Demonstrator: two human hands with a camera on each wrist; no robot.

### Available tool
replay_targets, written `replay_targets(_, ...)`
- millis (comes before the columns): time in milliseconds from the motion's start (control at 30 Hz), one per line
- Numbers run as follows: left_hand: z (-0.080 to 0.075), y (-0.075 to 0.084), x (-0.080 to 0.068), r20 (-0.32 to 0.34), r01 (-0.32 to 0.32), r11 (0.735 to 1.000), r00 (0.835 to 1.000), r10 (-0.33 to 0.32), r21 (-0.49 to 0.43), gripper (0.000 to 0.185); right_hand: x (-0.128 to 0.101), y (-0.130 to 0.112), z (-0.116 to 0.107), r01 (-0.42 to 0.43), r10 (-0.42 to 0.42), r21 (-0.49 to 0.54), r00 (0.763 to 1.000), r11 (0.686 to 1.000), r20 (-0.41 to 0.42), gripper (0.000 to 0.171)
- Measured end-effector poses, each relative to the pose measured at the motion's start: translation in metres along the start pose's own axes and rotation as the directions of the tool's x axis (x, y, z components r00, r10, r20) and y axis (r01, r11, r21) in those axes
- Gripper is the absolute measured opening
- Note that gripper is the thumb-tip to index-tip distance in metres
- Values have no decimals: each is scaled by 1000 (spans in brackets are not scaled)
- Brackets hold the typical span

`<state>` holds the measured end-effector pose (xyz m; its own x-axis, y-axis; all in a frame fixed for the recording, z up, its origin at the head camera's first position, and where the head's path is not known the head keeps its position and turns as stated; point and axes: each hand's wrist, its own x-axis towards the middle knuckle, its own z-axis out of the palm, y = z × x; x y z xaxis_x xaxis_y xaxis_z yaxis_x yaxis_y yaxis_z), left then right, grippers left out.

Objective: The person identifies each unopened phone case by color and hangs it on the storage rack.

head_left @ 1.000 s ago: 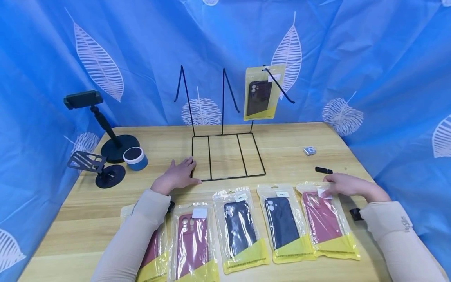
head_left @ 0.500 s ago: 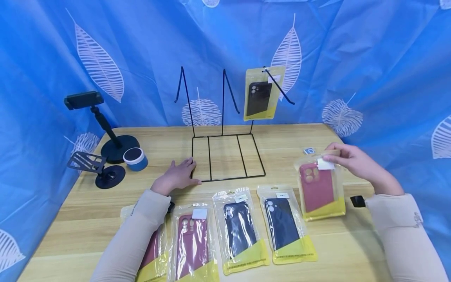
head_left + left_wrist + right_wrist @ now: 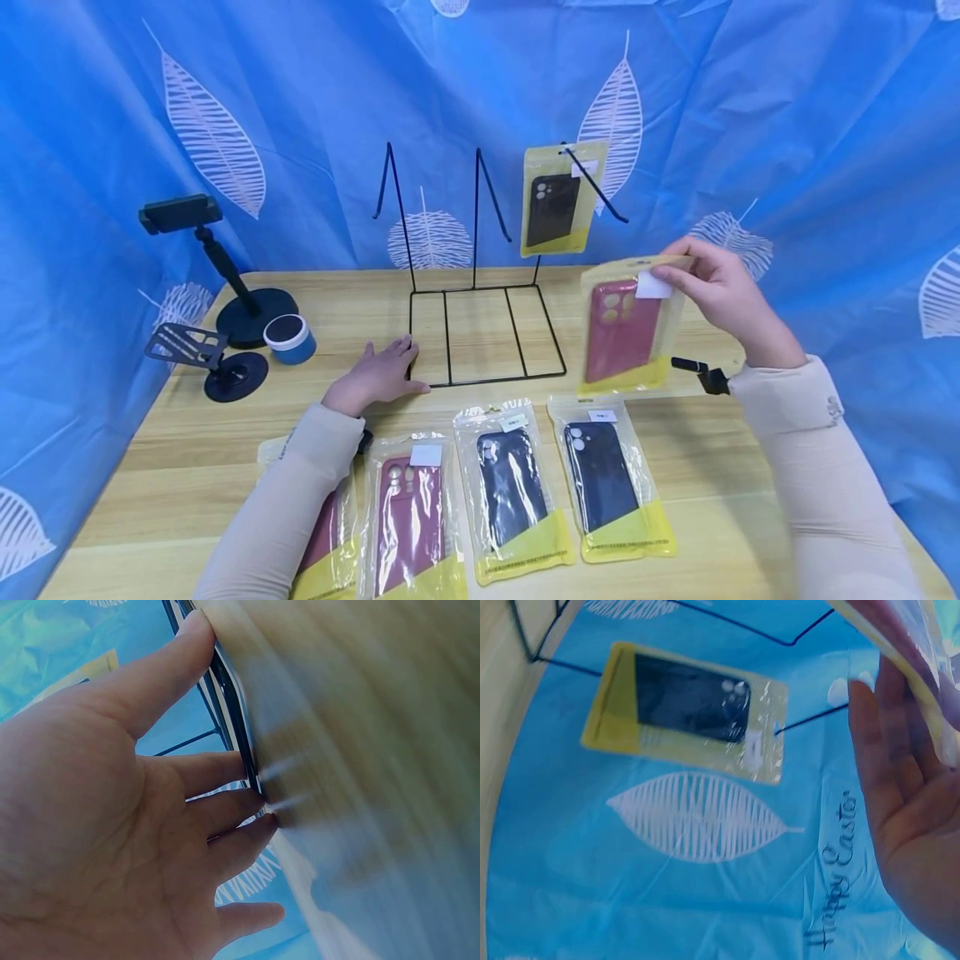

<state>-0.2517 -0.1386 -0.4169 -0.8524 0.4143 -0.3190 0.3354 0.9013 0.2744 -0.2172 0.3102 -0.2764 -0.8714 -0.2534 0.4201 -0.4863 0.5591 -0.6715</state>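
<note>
1. A red phone case in a clear and yellow bag (image 3: 624,333) is held in the air by the right hand (image 3: 712,292); the bag's top edge is pinched between thumb and fingers by its white label. The bag hangs roughly upright, tilted a little, above the table's (image 3: 187,467) right half, at about 3 o'clock from the wire rack's base.
2. In the right wrist view the right hand's fingers (image 3: 900,772) are seen lying together against the bag's back (image 3: 922,667).
3. The left hand (image 3: 378,375) is laid flat on the table at 9 o'clock of the black wire rack (image 3: 480,333), with fingers loosely spread and fingertips touching the rack's front-left corner. In the left wrist view the fingertips (image 3: 240,769) are seen against the black wire (image 3: 232,705).
4. A black case in a yellow bag (image 3: 553,200) is hung on the rack's right prong, at 12 o'clock of the held bag.
5. 4 bagged cases are laid in a row at the table's near edge: 2 black (image 3: 513,487) (image 3: 603,475), 1 red (image 3: 408,517), and 1 more (image 3: 330,533) mostly hidden under the left sleeve.
6. At 9 o'clock of the left hand, 2 black phone stands (image 3: 217,267) (image 3: 210,362) and a small blue and white round speaker (image 3: 288,337) are seen.
7. A small black object (image 3: 688,364) lies on the table just below the right wrist.
</note>
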Motion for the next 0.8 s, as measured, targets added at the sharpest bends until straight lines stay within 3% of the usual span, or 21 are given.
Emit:
replay_targets(167,1,0,1,-3,-1,1000,1000,1,3,86,18,-7,7,54,-47,69,994,996,-97,9)
replay_targets(400,2,-2,2,-6,-5,1000,1000,5,10,87,32,-9,9,42,-12,214,990,976,-138,6)
replay_targets(800,2,-2,3,-8,-6,1000,1000,7,10,87,57,-5,19,-71,90,170,990,983,-106,8)
